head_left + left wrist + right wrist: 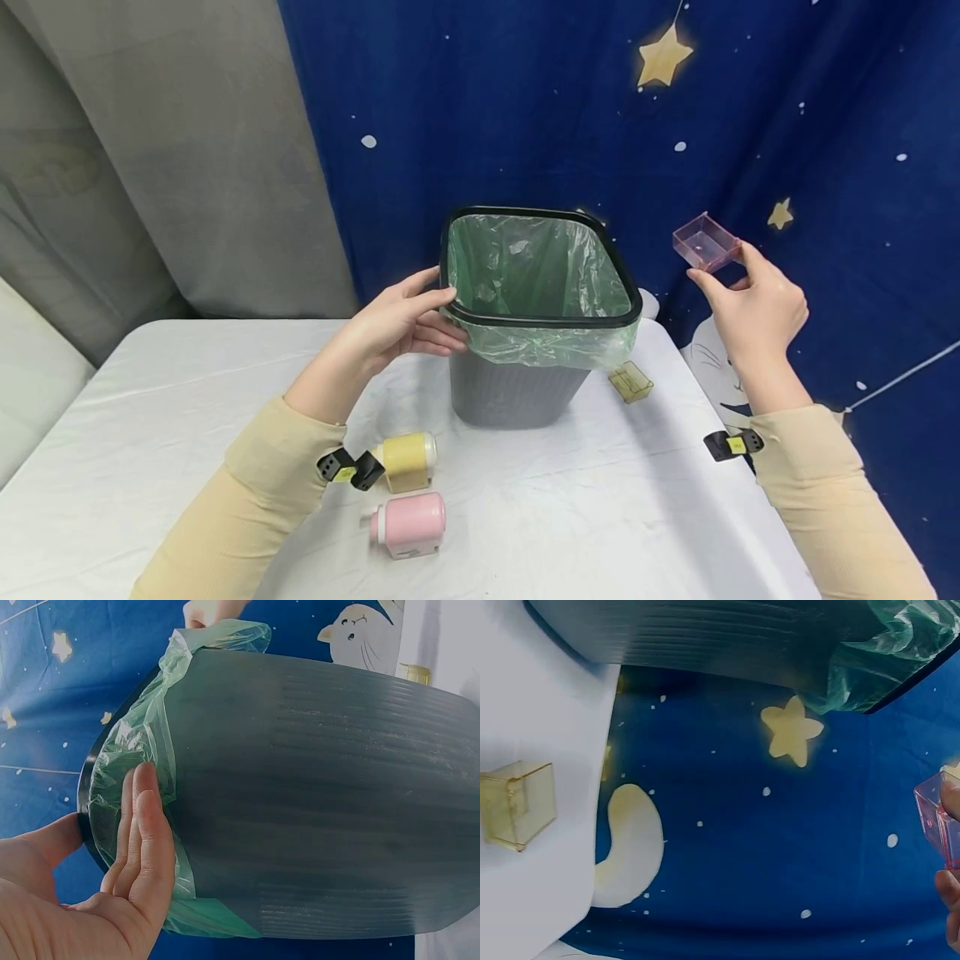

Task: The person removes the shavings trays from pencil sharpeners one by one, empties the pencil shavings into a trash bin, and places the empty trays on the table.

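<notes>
A grey trash can (pixel 517 392) with a black rim and a green plastic liner (pixel 555 343) folded over it stands on the table. My left hand (pixel 397 325) holds the can at its left rim, thumb at the rim and fingers along the outside over the liner. In the left wrist view those fingers (pixel 154 840) lie nearly straight against the green plastic. Out to the right, raised above table height, my right hand (pixel 759 310) pinches a small clear pink plastic box (pixel 705 242) between thumb and fingers. The box's top is open, and little shows inside.
A clear yellow plastic box (pixel 631 382) lies right of the can near the table edge. In front are a yellow bottle (pixel 407 460) and a pink bottle (pixel 411 523), both on their sides. A blue star-patterned curtain (pixel 480 100) hangs behind the white table (pixel 600 533).
</notes>
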`<state>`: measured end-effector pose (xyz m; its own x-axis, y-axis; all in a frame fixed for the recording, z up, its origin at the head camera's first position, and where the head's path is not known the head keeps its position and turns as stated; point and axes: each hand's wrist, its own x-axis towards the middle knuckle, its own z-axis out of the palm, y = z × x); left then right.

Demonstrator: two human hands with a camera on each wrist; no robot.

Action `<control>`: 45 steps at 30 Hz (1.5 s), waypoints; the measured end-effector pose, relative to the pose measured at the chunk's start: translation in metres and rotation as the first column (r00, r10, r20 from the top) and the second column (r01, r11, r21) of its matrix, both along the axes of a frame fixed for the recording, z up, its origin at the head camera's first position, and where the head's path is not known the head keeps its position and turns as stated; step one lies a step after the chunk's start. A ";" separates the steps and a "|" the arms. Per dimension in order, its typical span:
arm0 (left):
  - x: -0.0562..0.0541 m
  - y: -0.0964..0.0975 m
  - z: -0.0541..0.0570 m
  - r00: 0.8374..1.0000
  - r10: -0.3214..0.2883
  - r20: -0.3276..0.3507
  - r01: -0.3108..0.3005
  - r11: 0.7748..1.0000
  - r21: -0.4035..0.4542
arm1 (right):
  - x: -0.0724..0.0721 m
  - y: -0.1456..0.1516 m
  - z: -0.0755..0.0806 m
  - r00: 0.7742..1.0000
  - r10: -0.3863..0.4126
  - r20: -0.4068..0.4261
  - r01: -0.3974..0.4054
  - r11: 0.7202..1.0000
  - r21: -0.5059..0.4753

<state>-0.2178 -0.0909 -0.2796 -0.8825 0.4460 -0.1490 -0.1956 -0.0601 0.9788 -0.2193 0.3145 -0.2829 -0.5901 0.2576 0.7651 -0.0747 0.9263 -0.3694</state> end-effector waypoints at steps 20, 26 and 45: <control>0.001 -0.001 0.000 1.000 0.005 0.007 -0.005 1.000 0.007 | 0.001 0.017 -0.042 0.998 -0.061 0.017 0.063 0.992 -0.106; 0.001 -0.001 -0.001 1.000 0.002 0.006 -0.002 1.000 0.005 | 0.004 0.020 -0.051 0.994 -0.079 0.069 0.089 0.984 -0.153; 0.000 0.000 -0.001 1.000 0.004 0.003 -0.004 1.000 0.004 | 0.004 0.032 -0.092 0.973 -0.115 0.202 0.171 0.944 -0.284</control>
<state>-0.2174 -0.0905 -0.2803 -0.8840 0.4430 -0.1496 -0.1979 -0.0647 0.9781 -0.2156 0.3462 -0.3751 -0.6505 0.5486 0.5253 0.1436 0.7680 -0.6242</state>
